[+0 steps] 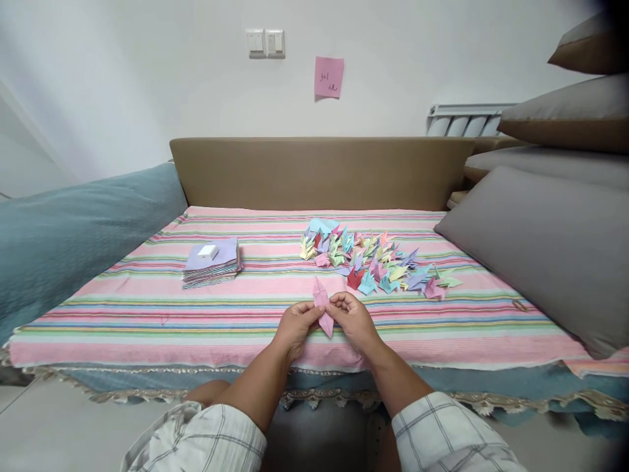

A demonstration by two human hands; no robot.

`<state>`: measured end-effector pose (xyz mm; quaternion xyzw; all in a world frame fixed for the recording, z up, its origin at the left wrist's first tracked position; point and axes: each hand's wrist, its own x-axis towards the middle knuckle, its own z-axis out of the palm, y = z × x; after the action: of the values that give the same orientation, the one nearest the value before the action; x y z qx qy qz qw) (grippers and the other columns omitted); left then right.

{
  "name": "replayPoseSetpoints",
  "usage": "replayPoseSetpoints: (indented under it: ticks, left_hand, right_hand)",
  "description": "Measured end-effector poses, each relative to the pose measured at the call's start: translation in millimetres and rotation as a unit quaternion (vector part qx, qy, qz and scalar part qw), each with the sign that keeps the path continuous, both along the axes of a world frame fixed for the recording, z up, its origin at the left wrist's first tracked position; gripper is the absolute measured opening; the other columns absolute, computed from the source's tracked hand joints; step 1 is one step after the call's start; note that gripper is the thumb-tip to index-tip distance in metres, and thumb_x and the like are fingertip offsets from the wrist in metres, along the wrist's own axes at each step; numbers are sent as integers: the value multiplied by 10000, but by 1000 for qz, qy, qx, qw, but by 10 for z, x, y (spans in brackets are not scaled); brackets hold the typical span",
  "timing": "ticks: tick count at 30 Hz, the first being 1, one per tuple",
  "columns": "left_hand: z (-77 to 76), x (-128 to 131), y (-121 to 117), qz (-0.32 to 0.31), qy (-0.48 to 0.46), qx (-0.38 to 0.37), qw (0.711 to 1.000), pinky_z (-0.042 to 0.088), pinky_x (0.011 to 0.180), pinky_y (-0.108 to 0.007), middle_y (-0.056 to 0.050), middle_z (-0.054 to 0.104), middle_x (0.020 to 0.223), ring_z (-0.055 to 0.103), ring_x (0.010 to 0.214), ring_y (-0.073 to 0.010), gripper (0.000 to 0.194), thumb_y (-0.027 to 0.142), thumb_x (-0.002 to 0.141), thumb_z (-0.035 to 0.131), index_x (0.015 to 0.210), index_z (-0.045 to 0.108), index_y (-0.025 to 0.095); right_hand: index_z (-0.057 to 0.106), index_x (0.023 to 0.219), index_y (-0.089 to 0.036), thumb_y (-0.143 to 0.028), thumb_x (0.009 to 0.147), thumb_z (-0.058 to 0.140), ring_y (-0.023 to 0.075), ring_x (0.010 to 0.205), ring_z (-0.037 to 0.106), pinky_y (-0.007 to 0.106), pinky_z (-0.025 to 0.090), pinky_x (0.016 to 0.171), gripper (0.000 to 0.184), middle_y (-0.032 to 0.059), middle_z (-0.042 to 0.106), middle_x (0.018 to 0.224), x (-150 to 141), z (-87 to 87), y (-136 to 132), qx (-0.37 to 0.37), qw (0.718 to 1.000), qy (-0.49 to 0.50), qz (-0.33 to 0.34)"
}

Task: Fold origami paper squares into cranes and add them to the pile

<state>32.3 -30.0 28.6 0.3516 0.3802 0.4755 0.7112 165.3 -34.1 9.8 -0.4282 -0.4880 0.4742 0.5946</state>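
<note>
A pink folded origami paper (320,293), long and pointed at both ends, is held upright between my two hands near the front of the striped cloth. My left hand (297,322) pinches its left side with thumb and fingers. From the right, my right hand (354,320) pinches the same paper, the two thumbs close together at its middle. Just beyond my hands lies a heap of folded paper cranes (378,269) in many colours. To the left sits a stack of square paper sheets (212,265) with a small white block (208,252) on top.
The striped cloth (122,314) covers the sofa seat, with a brown backrest (319,174) behind. Grey cushions (545,242) are piled at the right, and a blue-covered armrest (83,229) rises at the left. A pink note (329,77) hangs on the wall near switches (265,44).
</note>
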Motion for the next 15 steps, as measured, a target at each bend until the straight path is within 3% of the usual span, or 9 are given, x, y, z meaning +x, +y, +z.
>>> replayPoseSetpoints:
  ticks: [9,15]
  left_hand:
    - [-43,35,-14,37,-50,-24,998,493,584,-220,8,612,569,577,560,-95,291,258,487,819,595,589,117]
    - [-68,56,-28,60,-43,-15,997,482,566,-200,26,601,562,562,540,-82,306,279,470,821,598,590,125]
  right_hand:
    - [579,751,-191,-399,663,676,122,585,526,237,444,540,246,-6,576,648,-58,7,-51,18,998,-62,-26]
    - [559,739,-192,-408,665,665,98,503,487,216,410,477,252,-38,537,575,-69,43,-63,-1,998,-51,27]
